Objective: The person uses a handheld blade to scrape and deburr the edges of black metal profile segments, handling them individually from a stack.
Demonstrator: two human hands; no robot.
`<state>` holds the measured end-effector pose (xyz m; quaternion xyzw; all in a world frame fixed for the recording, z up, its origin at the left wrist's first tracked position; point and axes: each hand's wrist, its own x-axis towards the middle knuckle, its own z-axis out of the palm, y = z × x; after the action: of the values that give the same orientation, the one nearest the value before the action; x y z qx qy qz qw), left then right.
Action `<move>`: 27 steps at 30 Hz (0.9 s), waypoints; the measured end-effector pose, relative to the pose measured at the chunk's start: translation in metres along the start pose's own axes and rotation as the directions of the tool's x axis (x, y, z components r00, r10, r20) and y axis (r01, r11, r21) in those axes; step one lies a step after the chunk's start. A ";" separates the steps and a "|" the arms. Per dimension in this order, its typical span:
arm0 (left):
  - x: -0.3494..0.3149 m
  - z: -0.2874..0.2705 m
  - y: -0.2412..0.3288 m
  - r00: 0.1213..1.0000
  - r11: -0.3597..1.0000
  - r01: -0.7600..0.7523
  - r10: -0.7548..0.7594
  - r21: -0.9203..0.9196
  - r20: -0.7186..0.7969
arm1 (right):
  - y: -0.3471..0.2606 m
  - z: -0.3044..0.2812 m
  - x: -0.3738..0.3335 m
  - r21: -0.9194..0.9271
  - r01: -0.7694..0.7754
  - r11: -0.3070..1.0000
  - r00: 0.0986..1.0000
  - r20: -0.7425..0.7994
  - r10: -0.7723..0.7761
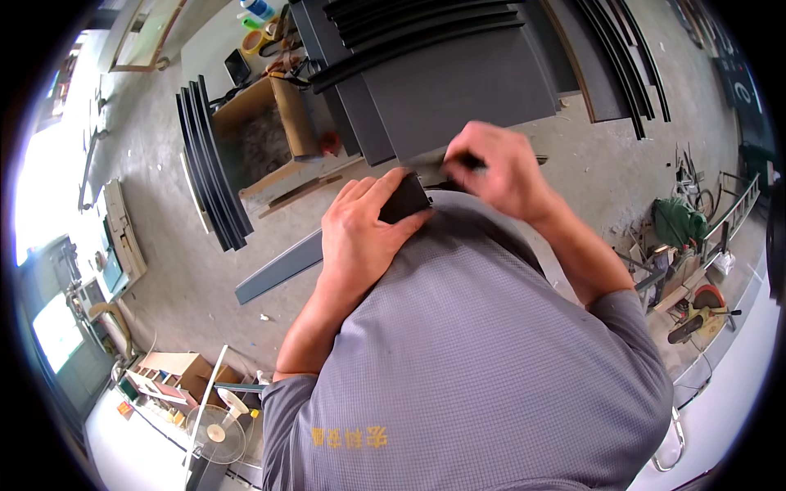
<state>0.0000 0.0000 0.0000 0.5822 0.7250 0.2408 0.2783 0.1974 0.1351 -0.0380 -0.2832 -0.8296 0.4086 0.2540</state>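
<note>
My left hand (pixel 360 233) is wrapped round the end of a dark grey flat strip (pixel 277 267), thumb below and fingers on top. The strip's dark end (pixel 407 199) shows between thumb and fingers, and its other end sticks out to the lower left past my wrist. Just right of that end is my right hand (pixel 499 169), smeared by motion. Its fingers are curled closed, with something small and dark at the fingertips that I cannot make out. The two hands are apart, in front of my grey shirt.
Dark panels (pixel 458 90) with black curved strips (pixel 426 45) lie ahead. An open cardboard box (pixel 299 123) stands ahead left, beside more black strips (pixel 214 168). A fan (pixel 217 430) is at the lower left; a red-and-black tool (pixel 706 301) lies far right.
</note>
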 end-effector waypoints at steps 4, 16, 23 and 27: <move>-0.001 0.001 -0.002 0.999 1.000 -0.026 0.026 0.008 -0.030 | 0.001 0.000 -0.006 0.265 -0.178 0.948 0.984 0.054 0.170; 0.013 0.001 -0.015 0.993 0.999 0.040 -0.040 -0.007 -0.113 | -0.007 -0.019 -0.016 0.560 -0.573 0.598 0.819 0.423 0.389; 0.048 0.004 -0.008 0.984 0.971 -0.177 0.172 0.161 0.045 | 0.007 0.005 0.002 0.434 -0.721 0.540 0.693 0.478 0.540; 0.070 0.008 -0.001 0.967 0.938 -0.252 0.232 0.237 0.108 | 0.019 -0.001 0.003 0.549 -0.711 0.439 0.694 0.448 0.564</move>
<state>-0.0067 0.0684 -0.0150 0.7061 0.6609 0.1575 0.1996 0.2010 0.1472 -0.0520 -0.4176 -0.4657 0.7759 0.0817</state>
